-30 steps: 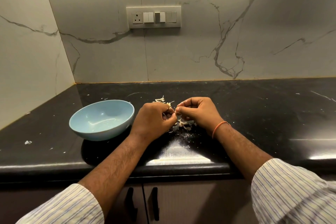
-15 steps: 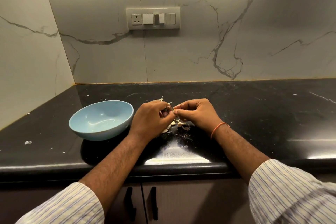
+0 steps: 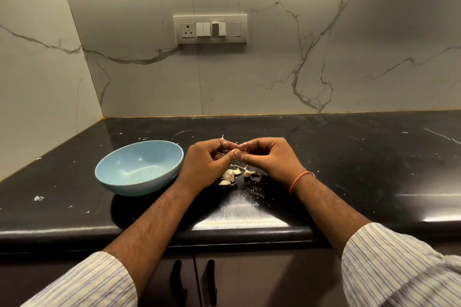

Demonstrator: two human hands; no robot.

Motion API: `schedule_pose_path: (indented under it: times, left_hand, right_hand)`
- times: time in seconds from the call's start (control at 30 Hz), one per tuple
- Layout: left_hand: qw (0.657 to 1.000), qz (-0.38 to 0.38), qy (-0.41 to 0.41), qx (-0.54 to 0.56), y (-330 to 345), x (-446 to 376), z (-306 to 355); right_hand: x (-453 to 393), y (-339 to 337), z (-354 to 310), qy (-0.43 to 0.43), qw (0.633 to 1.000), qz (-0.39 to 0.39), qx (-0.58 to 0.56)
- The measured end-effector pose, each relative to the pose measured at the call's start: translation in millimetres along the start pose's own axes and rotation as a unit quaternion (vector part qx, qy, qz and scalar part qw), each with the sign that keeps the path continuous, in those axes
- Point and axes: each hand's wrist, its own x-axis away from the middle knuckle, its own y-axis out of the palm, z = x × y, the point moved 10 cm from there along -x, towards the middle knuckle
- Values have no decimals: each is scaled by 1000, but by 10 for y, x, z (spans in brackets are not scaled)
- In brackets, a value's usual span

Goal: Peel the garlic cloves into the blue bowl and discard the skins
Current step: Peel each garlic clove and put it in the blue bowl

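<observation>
Both hands meet fingertip to fingertip above the table (image 3: 349, 157), the left hand (image 3: 207, 162) and right hand (image 3: 268, 157) each with fingers curled, pinching one small garlic clove (image 3: 233, 151) between them; its long axis cannot be told. The blue bowl (image 3: 139, 169) sits just left of the left hand's fingers, so that hand is nearer for the drop, while loose skins and cloves (image 3: 234, 174) lie directly beneath the fingers.

Home kitchen corner. Black polished stone countertop (image 3: 349, 157) with rounded front edge; directly behind it, white veined marble-look backsplash (image 3: 274, 70) on two walls. Above the countertop, a wall plate with socket and switches (image 3: 210, 29). Below the countertop, cabinet doors with dark handles (image 3: 192, 281). On the countertop, blue bowl (image 3: 139, 169) and garlic scraps (image 3: 233, 174).
</observation>
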Motion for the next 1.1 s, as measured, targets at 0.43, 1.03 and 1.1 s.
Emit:
schedule_pose_path:
  times: [0.43, 1.03, 1.1]
  left_hand:
    - [982, 6, -72, 175, 4, -17, -97]
    - [995, 2, -5, 98, -24, -5, 23]
    - [996, 7, -8, 92, -30, -9, 14]
  right_hand:
    - [21, -133, -171, -98, 967, 68, 223]
    - [9, -67, -30, 9, 998, 25, -51]
    - [6, -62, 3, 22, 998, 22, -50]
